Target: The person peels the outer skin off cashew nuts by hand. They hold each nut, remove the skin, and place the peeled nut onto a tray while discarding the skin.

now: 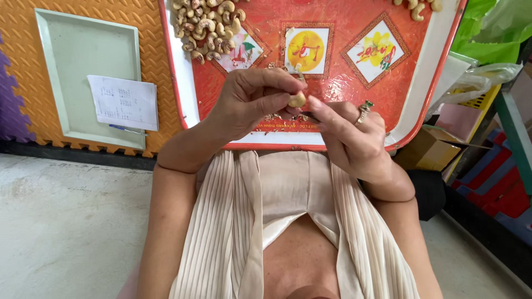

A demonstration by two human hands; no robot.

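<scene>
We see our left hand curled nearly closed, its thumb and fingertips pinching a single pale cashew nut and holding it up just above the near edge of the red tray. Our right hand meets it from the other side, fingers closed around a small dark tool whose tip sits just under the nut; most of the tool is hidden in the hand, so we cannot tell what kind it is. A ring with a green stone shows on one finger of that hand.

The tray is red with a white rim and carries square decorative panels in yellow, white and red. At its far left corner lies a heap of cashews, many with brown skin on them, and a few more nuts sit at the far right edge. Small flakes of skin are scattered on the tray right below our hands.

To the left, on an orange foam mat, rests a pale green tray with a sheet of paper and a blue pen on it. A purple mat piece adjoins the orange one. To the right we see a cardboard box, green plastic bags and red and blue crates.
</scene>
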